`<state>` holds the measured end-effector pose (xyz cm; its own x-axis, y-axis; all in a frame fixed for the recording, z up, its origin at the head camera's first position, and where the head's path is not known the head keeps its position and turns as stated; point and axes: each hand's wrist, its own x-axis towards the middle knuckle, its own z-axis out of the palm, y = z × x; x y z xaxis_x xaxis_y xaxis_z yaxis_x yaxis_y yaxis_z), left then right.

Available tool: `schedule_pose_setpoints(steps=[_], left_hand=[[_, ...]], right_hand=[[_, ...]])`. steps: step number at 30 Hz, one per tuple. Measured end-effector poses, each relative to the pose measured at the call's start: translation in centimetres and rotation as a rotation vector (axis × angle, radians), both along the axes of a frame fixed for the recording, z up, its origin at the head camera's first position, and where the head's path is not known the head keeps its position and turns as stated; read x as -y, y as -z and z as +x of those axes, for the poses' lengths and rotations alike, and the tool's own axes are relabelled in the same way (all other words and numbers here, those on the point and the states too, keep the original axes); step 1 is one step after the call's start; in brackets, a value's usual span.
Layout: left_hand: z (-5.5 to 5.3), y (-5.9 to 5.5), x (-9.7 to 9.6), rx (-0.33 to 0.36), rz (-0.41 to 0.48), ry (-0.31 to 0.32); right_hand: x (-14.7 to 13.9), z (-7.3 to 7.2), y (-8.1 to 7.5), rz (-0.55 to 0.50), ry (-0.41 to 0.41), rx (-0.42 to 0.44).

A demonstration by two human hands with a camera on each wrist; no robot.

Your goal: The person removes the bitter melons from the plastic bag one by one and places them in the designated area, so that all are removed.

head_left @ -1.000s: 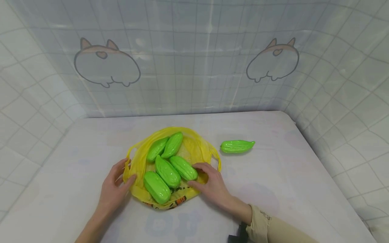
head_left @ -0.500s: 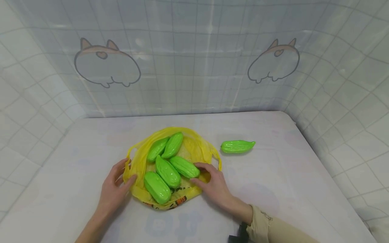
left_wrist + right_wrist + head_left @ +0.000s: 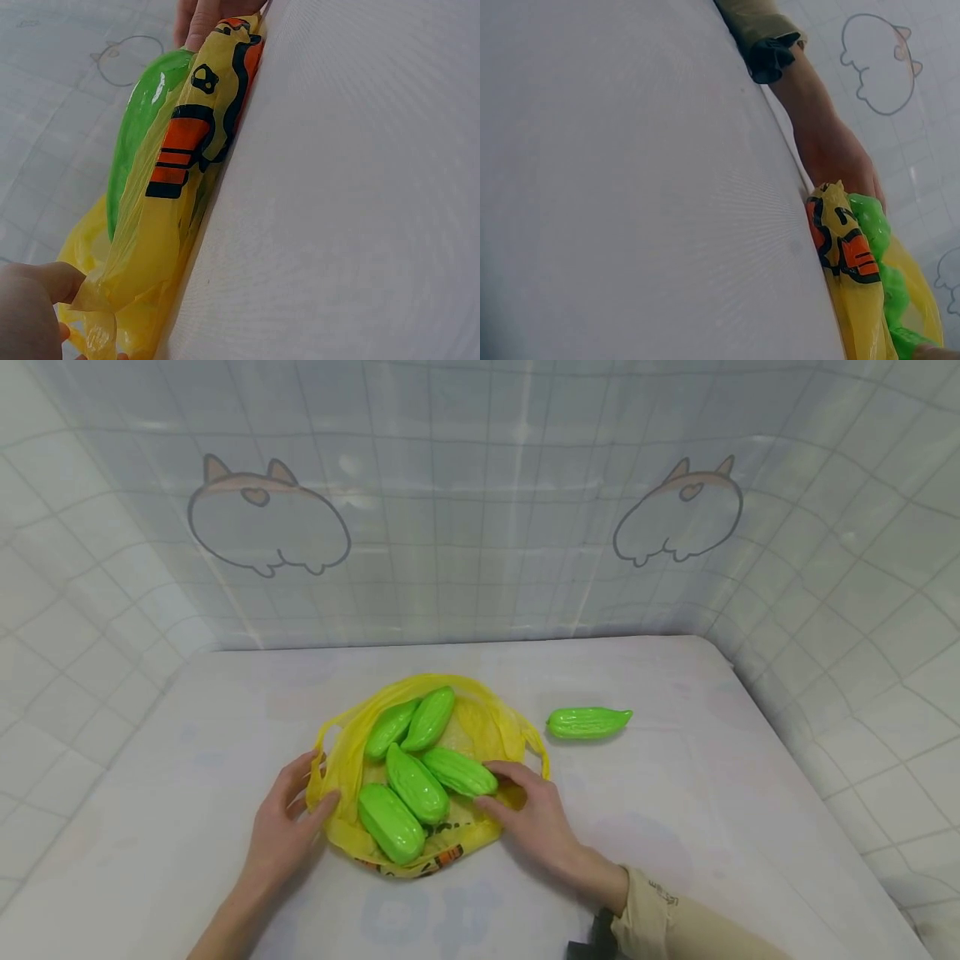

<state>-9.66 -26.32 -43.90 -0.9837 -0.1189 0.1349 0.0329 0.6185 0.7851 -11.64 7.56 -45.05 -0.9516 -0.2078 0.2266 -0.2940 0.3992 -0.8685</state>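
A yellow plastic bag (image 3: 341, 752) lies spread open on the table, with several glossy bright-green bitter melons (image 3: 391, 822) on it, apparently imitation ones. At the bag's left edge, my left hand (image 3: 281, 827) pinches the plastic; the thumb shows on the film in the left wrist view. My right hand (image 3: 536, 818) holds the near right end of one ridged bitter melon (image 3: 459, 772) between thumb and fingers, inside the bag's right side. Part of that end is hidden by the hand. Another bitter melon (image 3: 588, 723) lies outside the bag, to its right.
The pale table (image 3: 675, 827) has a faint print. Behind it rises a grid-patterned curtain (image 3: 480, 552) with cartoon animal drawings, and similar sheets close in at both sides. A beige sleeve (image 3: 682, 918) and a black strap (image 3: 600, 935) are on the right arm.
My right hand has shifted slightly right, and the bitter melon in its fingers has slid and turned a little that way. My left hand stays at the bag's edge.
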Motion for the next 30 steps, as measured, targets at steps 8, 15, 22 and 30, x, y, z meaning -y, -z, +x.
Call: schedule_pose_setpoints(steps=[8,15,22,30], left_hand=[[0.0,0.1,0.1,-0.001,-0.006,0.003],[0.0,0.1,0.1,0.014,0.003,0.004],[0.0,0.1,0.1,0.017,0.014,0.01],[0.0,0.2,0.1,-0.012,0.018,0.022]], right_hand=[[-0.2,-0.2,0.1,-0.008,0.016,-0.05],[-0.9,-0.2,0.0,-0.036,0.031,-0.029],[-1.8,-0.2,-0.2,-0.116,0.025,-0.001],[-2.6,-0.2,-0.2,-0.178,0.022,-0.02]])
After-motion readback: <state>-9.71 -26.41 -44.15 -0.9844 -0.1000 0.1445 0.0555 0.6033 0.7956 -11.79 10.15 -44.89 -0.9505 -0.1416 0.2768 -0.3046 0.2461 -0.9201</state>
